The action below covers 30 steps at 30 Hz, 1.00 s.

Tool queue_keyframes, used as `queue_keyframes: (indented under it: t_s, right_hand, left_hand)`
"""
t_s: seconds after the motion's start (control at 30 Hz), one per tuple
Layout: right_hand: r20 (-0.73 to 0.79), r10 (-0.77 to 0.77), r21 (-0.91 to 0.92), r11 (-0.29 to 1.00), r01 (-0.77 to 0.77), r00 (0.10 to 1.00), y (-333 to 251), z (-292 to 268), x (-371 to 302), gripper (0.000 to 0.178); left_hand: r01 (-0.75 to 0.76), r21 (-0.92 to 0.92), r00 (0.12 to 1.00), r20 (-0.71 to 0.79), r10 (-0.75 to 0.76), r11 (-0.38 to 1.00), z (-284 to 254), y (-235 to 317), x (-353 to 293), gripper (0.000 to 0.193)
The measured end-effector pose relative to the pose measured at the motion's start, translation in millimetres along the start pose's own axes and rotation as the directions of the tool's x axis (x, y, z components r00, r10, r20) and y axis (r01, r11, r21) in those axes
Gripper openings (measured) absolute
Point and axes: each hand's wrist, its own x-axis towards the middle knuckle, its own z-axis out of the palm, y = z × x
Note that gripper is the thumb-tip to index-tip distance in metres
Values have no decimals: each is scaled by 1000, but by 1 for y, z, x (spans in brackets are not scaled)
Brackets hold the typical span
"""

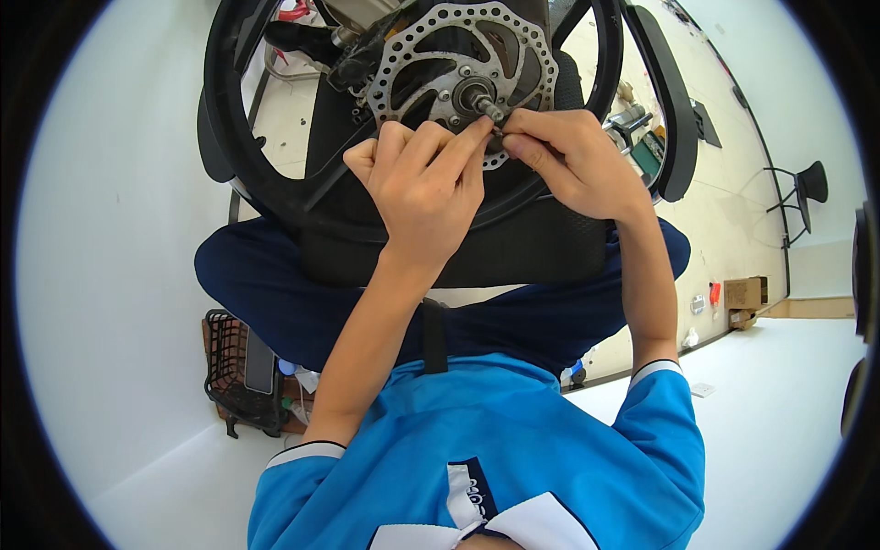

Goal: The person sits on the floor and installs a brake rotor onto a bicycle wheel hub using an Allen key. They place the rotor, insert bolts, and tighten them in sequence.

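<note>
A person sits with one black wheel [275, 197] resting on their lap, on dark blue trousers. In the middle of the wheel is one round silver brake disc [513, 46] with many small holes. One short metal axle [486, 105] sticks out of the hub at the centre of the disc.

The left hand [422, 179] and the right hand [573, 156] meet just below the tip of the axle. The left fingers [463, 147] are curled, with the fingertips pinched close to the axle end. The right fingers [527, 147] are pinched too, touching the left ones. Something small may be held between them, but it is too tiny to tell what.

The two hands cover the lower part of the disc. A dark mudguard [665, 101] curves along the right side of the wheel.

On the floor to the left stands one black wire basket [225, 367]. To the right are one cardboard box [744, 293] and, further off, one black chair [807, 188].
</note>
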Motion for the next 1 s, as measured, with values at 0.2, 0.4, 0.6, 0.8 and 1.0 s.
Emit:
queue_keyframes:
  t_s: [0.2,0.4,0.6,0.8,1.0]
  right_hand:
    - [22,-182,-291,940,180,983,2,-19,9,13]
    - [-205,24,-194,979,-65,979,9,-9,-21,12]
    - [-470,263,184,963,-198,843,12,55,-39,8]
    - [-524,420,416,885,-207,741,-2,81,-43,11]
    - [-318,470,377,860,-345,823,6,59,-58,21]
  left_hand:
    - [-13,34,997,-71,15,999,8,0,-3,19]
    - [-39,63,991,-126,47,997,14,1,-4,18]
    - [-47,73,993,-105,55,996,13,0,-5,19]
    - [-25,-8,1000,-18,25,1000,3,-4,-5,23]
    - [50,-98,987,-149,-65,994,-23,-10,3,36]
